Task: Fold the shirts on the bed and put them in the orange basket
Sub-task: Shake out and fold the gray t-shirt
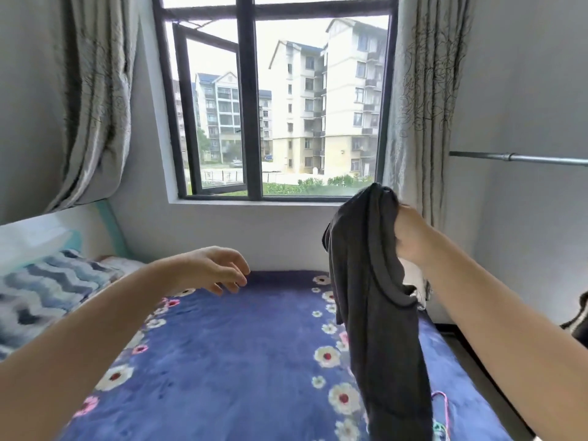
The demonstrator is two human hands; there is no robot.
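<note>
while right hand (410, 233) grips dark shirt (375, 297), left hand (213, 268) hovers

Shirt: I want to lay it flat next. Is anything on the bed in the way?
Nothing visible blocks it. The shirt hangs from the right hand over bare blanket; the left hand hovers open, apart from it.

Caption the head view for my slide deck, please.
Right hand lifts a dark shirt above the floral bed; left hand open.
</note>
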